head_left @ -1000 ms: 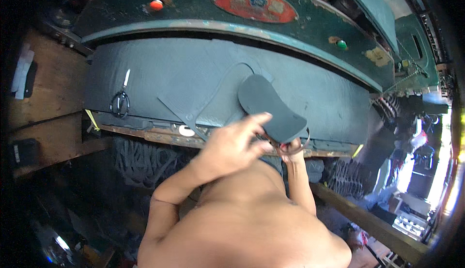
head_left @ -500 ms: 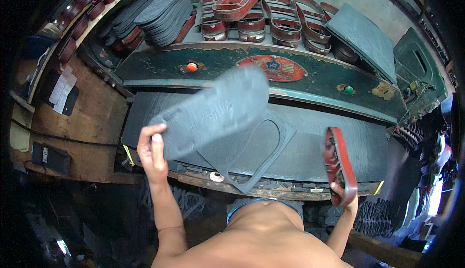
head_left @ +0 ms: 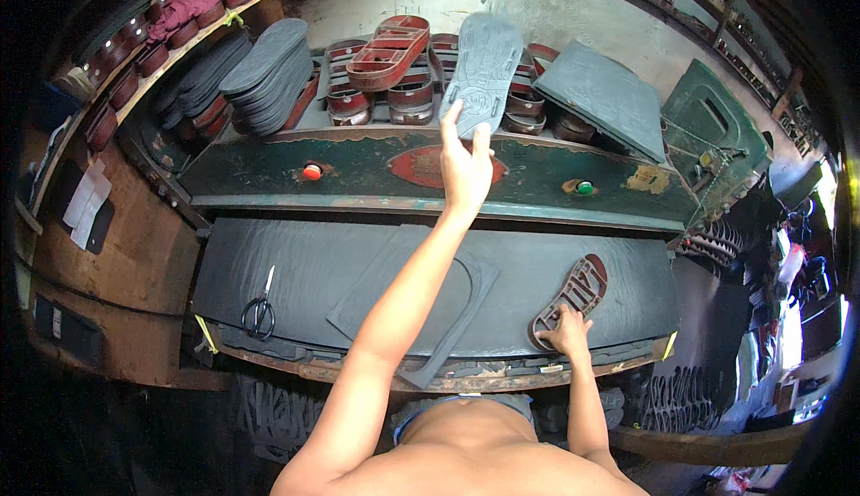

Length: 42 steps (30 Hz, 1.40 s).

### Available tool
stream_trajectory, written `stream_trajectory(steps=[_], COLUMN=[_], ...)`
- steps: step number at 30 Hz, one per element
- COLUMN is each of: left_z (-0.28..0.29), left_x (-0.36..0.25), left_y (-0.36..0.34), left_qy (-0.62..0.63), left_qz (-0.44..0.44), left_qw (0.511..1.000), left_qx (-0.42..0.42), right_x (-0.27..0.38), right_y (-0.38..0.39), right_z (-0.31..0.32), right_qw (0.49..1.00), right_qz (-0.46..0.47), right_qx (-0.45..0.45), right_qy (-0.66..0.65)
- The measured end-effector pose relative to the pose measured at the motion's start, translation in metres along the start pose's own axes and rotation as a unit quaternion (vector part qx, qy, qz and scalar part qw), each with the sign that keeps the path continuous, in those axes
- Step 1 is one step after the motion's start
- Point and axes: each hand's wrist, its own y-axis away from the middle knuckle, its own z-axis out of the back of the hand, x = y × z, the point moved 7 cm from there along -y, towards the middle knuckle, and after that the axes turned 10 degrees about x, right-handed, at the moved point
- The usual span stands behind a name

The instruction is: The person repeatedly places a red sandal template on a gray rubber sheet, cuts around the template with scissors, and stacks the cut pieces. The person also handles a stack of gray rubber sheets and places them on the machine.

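My left hand reaches far forward, its fingers closed on the near end of a grey shoe sole. The sole stands upright in front of the row of red cutting dies, its patterned face toward me. On the right of the grey work pad lies a sole-shaped cutting die with dark red walls and inner bars. My right hand grips the near end of that die. Between my arms, a grey sheet offcut with a sole-shaped hole overhangs the pad's front edge; my left forearm covers part of it.
Black-handled scissors lie on the pad's left. Behind it runs a green machine beam with a red button and a green button. On top stand a stack of grey soles, red dies and grey sheets.
My left hand has carried the grey sole forward, up and to the right, over the machine top. My right hand has lowered the die onto the pad. The scissors have come into sight.
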Motion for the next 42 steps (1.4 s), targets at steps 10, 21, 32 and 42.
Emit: stream_trajectory(steps=[10, 21, 32, 42], left_z=[0.157, 0.466, 0.445, 0.440], left_x=[0.021, 0.121, 0.114, 0.111], left_y=[0.085, 0.275, 0.296, 0.296], left_qy=[-0.151, -0.653, -0.678, -0.689], left_qz=[-0.027, 0.234, 0.268, 0.317], left_qw=[0.988, 0.720, 0.684, 0.652], left_qx=[-0.002, -0.021, -0.037, 0.013], right_x=[0.130, 0.181, 0.157, 0.259], right_y=[0.052, 0.107, 0.047, -0.082], right_z=[-0.010, -0.068, -0.011, -0.039], right_qw=[0.924, 0.833, 0.845, 0.927], right_qz=[0.274, 0.530, 0.457, 0.375], right_qx=[0.087, 0.156, 0.243, 0.013], right_qy=[-0.253, 0.033, -0.130, -0.012])
